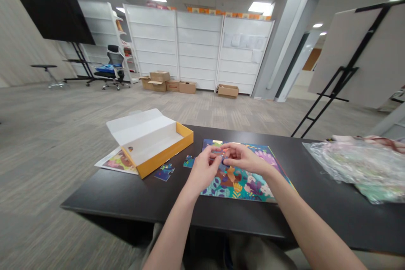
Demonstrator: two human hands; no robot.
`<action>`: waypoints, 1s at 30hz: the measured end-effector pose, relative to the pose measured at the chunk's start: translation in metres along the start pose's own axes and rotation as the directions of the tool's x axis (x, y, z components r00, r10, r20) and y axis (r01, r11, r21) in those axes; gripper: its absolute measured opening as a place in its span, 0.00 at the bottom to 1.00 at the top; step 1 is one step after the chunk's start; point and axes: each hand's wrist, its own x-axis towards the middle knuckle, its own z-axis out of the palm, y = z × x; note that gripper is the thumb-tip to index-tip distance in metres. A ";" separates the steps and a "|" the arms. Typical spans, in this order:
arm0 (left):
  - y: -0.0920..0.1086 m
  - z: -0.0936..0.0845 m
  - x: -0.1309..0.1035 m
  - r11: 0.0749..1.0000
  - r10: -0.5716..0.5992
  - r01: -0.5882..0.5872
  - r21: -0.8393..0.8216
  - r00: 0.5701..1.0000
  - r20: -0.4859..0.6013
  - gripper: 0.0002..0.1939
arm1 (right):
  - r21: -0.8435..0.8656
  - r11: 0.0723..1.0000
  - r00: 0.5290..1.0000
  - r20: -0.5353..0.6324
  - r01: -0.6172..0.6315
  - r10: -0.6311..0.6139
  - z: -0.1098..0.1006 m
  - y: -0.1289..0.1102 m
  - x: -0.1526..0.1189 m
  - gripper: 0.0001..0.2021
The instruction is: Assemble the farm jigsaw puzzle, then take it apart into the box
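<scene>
Two bare forearms (305, 217) come nearest, reaching over the desk (126, 198) from the seated person's side. The left hand (205, 168) and the right hand (245, 158) meet above the puzzle (249, 183), close to its far left part. On both hands the fingers are curled, thumbs near the tips with only a narrow gap; something small and dark blue shows between them, but from here I can't tell whether it's a gripped piece or the print beyond.

I'd worry about a sleeveless wrist or the heel of a hand brushing the board and nudging parts out of line, since both hang low over it. A pinched piece, if there is one, might slip where the fingertips crowd together. The loose pieces (164, 172) by the yellow box (169, 154) look easy to knock too, should the left elbow swing wide.

The puzzle lies flat in front of the person, its long axis, as I judge it, running left to right, roughly along the desk's near edge. Its printed rabbits and flowers stand upright towards the person, tops pointing away.
</scene>
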 end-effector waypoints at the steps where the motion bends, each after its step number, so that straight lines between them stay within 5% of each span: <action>1: -0.002 0.003 0.001 1.000 -0.007 0.007 -0.010 1.000 -0.023 0.13 | 0.007 1.000 1.000 -0.015 -0.011 0.011 -0.001 0.000 0.000 0.24; 8: -0.012 0.006 0.006 0.997 -0.014 0.020 0.078 0.997 -0.079 0.14 | -0.148 0.989 0.996 -0.089 -0.023 0.010 -0.004 0.001 0.000 0.16; 11: -0.008 0.002 0.000 0.967 -0.004 0.023 0.255 0.997 -0.075 0.16 | -0.254 0.967 0.975 -0.215 -0.002 -0.055 -0.012 0.010 0.004 0.14; 14: -0.001 -0.003 -0.011 0.750 0.021 0.028 0.661 0.998 -0.067 0.16 | -0.337 0.937 0.918 -0.393 -0.093 -0.050 -0.025 0.023 0.006 0.17; 17: 0.002 -0.005 -0.019 0.479 0.010 -0.020 0.878 1.000 0.017 0.10 | -0.378 0.909 0.907 -0.420 -0.177 0.002 -0.034 0.033 0.006 0.16; 20: 0.003 -0.005 -0.022 0.398 -0.021 -0.055 0.916 0.997 0.069 0.10 | -0.446 0.875 0.931 -0.365 -0.188 0.014 -0.035 0.040 0.006 0.13; 30: 0.006 0.000 -0.022 0.333 -0.041 -0.056 0.941 0.996 0.074 0.12 | -0.688 0.688 0.924 -0.377 -0.230 -0.068 -0.030 0.053 0.011 0.13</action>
